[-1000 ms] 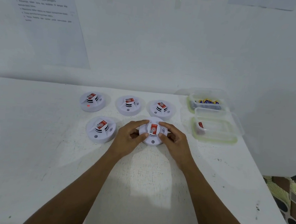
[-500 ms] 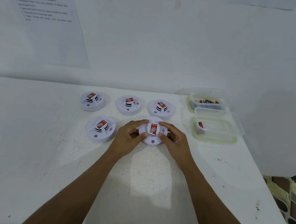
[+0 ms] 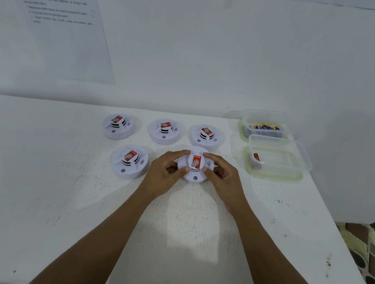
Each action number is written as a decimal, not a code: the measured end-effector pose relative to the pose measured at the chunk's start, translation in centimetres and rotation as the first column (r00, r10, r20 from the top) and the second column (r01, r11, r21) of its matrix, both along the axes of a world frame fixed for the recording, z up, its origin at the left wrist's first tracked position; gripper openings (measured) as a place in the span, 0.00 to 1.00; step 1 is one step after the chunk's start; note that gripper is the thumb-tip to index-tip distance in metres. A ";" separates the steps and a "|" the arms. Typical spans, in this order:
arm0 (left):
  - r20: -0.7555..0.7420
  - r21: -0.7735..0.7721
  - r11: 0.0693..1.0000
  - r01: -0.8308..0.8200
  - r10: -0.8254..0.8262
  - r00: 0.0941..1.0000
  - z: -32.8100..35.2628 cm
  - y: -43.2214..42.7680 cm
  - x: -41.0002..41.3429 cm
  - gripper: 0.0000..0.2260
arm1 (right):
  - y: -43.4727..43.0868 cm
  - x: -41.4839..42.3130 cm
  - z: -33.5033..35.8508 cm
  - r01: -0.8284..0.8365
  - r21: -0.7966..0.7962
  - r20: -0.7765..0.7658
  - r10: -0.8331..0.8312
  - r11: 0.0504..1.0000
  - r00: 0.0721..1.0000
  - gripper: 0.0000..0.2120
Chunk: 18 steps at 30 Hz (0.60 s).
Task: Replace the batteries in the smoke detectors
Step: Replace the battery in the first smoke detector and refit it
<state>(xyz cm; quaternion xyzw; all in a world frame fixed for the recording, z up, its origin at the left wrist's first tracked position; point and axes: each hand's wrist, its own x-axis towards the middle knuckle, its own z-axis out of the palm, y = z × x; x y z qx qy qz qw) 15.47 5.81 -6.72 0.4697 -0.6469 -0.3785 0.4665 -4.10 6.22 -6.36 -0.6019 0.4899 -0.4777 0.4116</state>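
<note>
Two forearms reach forward over a white table [image 3: 62, 198]. The left hand [image 3: 167, 174] and right hand [image 3: 222, 179] meet at one round white smoke detector [image 3: 196, 163], which lies flat between them, straight ahead. Each hand's thumb and fingers curl around its raised centre from opposite sides, gripping it, and neither hand is nearer. A twist to open it seems likely. Just left sits a second detector [image 3: 129, 161], with a row of three detectors [image 3: 164, 130] behind. At the far right, closer to the right hand, the nearer tub [image 3: 272, 176] holds one red battery [image 3: 256, 157]. The farther tub [image 3: 243, 130] holds several batteries [image 3: 266, 126].
</note>
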 end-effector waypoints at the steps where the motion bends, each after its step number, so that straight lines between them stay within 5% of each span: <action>1: 0.001 0.001 1.000 0.000 0.000 1.000 -0.1 0.0 0.0 0.20 | 0.0 0.0 0.0 -0.001 -0.001 -0.003 0.001 1.000 1.000 0.17; 18: 0.003 0.013 1.000 0.003 -0.004 1.000 -0.3 -0.2 0.1 0.20 | -0.3 -0.1 -0.8 0.027 -0.021 -0.011 -0.027 0.999 1.000 0.18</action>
